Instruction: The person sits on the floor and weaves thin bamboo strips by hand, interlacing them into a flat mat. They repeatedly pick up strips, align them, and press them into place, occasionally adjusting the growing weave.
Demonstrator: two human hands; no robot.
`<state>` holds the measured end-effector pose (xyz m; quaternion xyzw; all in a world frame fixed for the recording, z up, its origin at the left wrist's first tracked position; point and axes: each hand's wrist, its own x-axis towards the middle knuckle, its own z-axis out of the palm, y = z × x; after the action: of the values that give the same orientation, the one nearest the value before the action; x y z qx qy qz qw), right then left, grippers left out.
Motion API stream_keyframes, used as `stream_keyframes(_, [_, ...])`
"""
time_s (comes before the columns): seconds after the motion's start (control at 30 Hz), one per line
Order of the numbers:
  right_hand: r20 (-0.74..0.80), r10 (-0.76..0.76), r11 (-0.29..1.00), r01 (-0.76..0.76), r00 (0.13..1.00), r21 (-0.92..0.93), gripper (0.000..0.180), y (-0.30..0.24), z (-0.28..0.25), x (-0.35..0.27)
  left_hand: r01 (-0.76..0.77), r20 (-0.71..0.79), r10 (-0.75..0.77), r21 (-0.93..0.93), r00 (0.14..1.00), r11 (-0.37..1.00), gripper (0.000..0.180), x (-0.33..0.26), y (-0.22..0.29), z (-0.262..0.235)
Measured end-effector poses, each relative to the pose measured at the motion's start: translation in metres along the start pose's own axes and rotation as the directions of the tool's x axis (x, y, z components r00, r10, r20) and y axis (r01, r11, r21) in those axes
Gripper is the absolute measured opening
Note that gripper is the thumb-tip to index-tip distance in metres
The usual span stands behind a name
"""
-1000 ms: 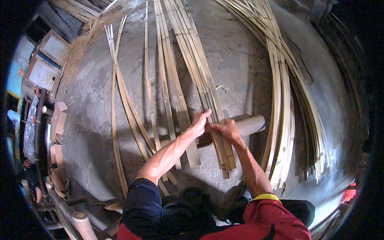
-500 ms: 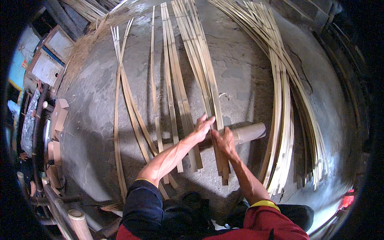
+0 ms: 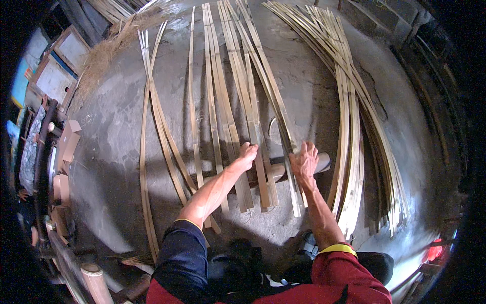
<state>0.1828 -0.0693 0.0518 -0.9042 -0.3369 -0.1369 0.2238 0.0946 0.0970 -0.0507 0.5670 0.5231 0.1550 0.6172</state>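
Observation:
My left hand [image 3: 246,155] is closed on a few long flat bamboo strips [image 3: 262,183], whose near ends stick out below it. To its right, my right hand [image 3: 305,159] grips another small group of bamboo strips [image 3: 273,93] that slants away toward the far middle. A gap separates the two groups between my hands. Beneath them a thick bamboo pole [image 3: 322,162] lies crosswise on the floor. Just left of my left hand rest other bamboo strips [image 3: 226,114], resting across the pole. My fingers partly hide where each group is held.
A large bundle of bamboo strips [image 3: 349,152] lies at the right, crossed by more slanting strips. Thinner strips [image 3: 161,116] lie at the left. Cardboard boxes [image 3: 68,144] and an upright bamboo piece [image 3: 96,283] stand along the left edge. Fibre shavings [image 3: 104,63] are heaped at the far left.
My hands were close together on one group of strips. My right hand has moved right with some strips, my left hand slightly left with others, so the group is split.

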Motion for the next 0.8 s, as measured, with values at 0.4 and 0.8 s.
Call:
stream_keyframes(0.4, [0.773,-0.017,0.411,-0.701,0.634,0.583,0.023,-0.036,0.008,-0.018,0.214,0.505,-0.004,-0.358,0.863,0.909,0.023,-0.040,0.059,-0.034])
stream_keyframes(0.8, [0.843,-0.038,-0.046,-0.844,0.536,0.535,0.019,-0.044,0.032,-0.020,0.198,0.312,-0.100,-0.300,0.945,0.933,0.045,-0.023,0.036,-0.027])
